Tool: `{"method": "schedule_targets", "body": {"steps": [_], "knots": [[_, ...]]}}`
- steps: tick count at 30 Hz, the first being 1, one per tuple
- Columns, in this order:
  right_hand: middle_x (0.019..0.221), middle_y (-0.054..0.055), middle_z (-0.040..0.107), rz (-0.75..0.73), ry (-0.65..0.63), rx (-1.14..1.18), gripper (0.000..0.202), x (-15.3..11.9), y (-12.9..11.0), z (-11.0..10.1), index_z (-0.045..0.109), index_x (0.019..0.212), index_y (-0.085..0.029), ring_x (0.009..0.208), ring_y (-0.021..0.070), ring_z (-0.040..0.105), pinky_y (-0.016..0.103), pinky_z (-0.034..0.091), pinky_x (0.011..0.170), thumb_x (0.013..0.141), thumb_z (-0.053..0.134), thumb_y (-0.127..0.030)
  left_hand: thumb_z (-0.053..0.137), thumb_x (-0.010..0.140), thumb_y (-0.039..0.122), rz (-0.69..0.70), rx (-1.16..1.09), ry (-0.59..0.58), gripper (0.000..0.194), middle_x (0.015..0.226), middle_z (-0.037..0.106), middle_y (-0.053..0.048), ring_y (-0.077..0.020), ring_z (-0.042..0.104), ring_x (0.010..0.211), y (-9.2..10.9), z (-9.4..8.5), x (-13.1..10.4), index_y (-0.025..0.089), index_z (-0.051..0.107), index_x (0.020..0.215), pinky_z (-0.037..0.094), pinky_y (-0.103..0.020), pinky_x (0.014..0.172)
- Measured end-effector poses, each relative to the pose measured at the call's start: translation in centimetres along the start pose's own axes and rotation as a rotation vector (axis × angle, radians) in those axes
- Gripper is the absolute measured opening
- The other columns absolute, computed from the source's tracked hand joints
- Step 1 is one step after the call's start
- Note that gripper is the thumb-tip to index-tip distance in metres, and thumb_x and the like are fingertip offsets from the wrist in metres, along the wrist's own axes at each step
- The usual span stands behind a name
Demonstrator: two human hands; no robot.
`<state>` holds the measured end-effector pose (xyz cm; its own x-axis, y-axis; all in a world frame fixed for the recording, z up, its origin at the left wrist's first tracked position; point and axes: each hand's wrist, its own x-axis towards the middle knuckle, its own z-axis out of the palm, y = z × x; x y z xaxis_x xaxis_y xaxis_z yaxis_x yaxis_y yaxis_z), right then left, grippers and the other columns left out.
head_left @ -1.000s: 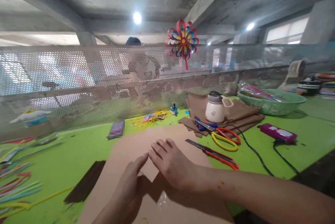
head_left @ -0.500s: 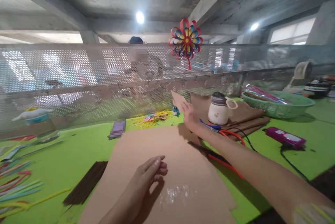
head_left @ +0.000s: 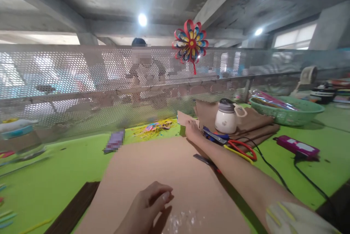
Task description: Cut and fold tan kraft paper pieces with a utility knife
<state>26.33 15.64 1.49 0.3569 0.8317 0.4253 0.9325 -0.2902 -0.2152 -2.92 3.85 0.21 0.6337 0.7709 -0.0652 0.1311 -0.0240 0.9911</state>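
Note:
My right hand (head_left: 193, 131) reaches to the far edge of the table, its fingers closed on a small flat tan piece of card (head_left: 186, 118). Close by my right forearm are scissors (head_left: 240, 148) with red handles and a blue-handled tool (head_left: 216, 135). A dark thin strip (head_left: 203, 160) pokes out from under the arm. My left hand (head_left: 151, 204) hovers low over a large tan sheet (head_left: 153, 161), fingers loosely bent and nothing visible in them. Beside it, a shiny clear patch (head_left: 186, 221) lies on the sheet.
Folded brown cloth (head_left: 261, 126) lies at the back right, with a white lidded bottle (head_left: 226, 117). Further right are a green basket (head_left: 290, 113) and a purple power strip (head_left: 296, 147). Dark brown strips (head_left: 75, 208) lie left; yellow shreds (head_left: 153, 128) lie near the mesh screen (head_left: 90, 80). A person sits behind it.
My right hand has lowered the tan card toward the table at the back. My left hand has turned slightly and stays over the sheet. The view has shifted a little to the right.

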Motion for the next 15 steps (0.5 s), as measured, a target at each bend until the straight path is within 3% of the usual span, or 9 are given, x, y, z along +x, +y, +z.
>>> {"method": "schedule_targets", "body": {"steps": [7,15], "knots": [[0.123,0.009,0.059,-0.105,-0.132,-0.013,0.033,-0.8,-0.7,-0.2,0.057,0.122,-0.017,0.104,0.0232,0.062,0.044,0.053,0.086,0.093,0.060,-0.033,0.075,0.072,0.047,0.018,-0.039,0.129,0.028,0.083,0.064,-0.008,-0.0228,0.060,0.086,0.7,1.6,-1.0,0.020,0.073,0.072,0.049,-0.026,0.070],[0.124,0.009,0.059,-0.057,-0.159,-0.057,0.033,-0.1,1.4,-0.4,0.057,0.122,-0.017,0.104,0.0233,0.061,0.045,0.053,0.087,0.093,0.059,-0.032,0.067,0.080,0.045,0.117,0.078,0.106,0.026,0.081,0.061,-0.008,-0.0211,0.058,0.081,1.6,1.9,-1.4,0.021,0.071,0.069,0.048,-0.026,0.073]]}}
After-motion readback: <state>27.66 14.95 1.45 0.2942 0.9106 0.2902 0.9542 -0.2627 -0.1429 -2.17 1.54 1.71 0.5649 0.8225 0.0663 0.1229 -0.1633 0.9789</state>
